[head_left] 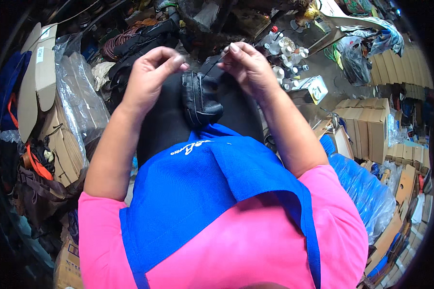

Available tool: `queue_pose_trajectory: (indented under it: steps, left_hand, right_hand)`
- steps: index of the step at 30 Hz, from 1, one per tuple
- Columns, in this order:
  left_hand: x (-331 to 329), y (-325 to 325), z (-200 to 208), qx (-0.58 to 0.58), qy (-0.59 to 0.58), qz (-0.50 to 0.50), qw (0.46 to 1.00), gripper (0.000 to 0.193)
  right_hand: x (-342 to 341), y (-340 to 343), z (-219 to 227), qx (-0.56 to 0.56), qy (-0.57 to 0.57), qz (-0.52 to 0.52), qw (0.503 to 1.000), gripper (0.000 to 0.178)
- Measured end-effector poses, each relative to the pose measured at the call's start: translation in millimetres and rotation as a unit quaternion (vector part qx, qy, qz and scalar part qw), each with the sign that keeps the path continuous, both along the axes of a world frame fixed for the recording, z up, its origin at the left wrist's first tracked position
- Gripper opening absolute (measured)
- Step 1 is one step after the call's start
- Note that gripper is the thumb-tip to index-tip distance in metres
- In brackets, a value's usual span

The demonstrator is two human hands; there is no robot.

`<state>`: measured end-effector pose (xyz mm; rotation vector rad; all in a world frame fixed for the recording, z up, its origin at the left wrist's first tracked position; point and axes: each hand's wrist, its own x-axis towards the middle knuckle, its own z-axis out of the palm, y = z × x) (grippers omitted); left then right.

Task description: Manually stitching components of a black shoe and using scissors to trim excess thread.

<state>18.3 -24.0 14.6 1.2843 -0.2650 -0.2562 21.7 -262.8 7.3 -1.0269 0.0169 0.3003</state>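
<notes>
A small black leather-like piece (201, 100), shaped like a pouch with seams along its side, rests on my lap between my knees. Above its left edge is my left hand (155, 72), its thumb and fingers drawn together and slightly blurred. Whatever it pinches, if anything, is too small to make out. My right hand (247, 66) is up on the other side, thumb and forefinger pinched on a thin dark thread (214, 67). This thread slants down toward the top of the black piece. Neither palm touches the piece.
A blue apron (178, 178) covers my front. White bottles (287, 55) cluster beyond my right hand. Stacked cardboard (364, 127) and a plastic-wrapped blue bundle (357, 180) lie to the right. Flat cardboard (60, 144) and clear plastic (79, 91) stand at the left.
</notes>
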Motion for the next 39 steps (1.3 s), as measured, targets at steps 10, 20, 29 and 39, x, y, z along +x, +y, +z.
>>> queue_pose_trajectory:
  steps: [10,20,29,39]
  left_hand:
    - [3,-18,-13,-0.228,0.168,0.004,0.959,0.024]
    - [10,2,5,0.186,-0.125,0.072,0.972,0.031]
    - [20,-24,22,0.378,-0.243,0.015,0.893,0.016]
    - [35,-39,23,0.384,-0.192,-0.026,0.903,0.016]
  right_hand:
    - [1,12,-9,0.017,0.056,-0.01,0.998,0.021]
    - [9,-11,12,-0.129,0.047,-0.025,0.99,0.024]
    - [7,-3,16,-0.135,0.046,-0.052,0.988,0.022]
    - [8,1,17,-0.159,0.012,-0.051,0.986,0.019]
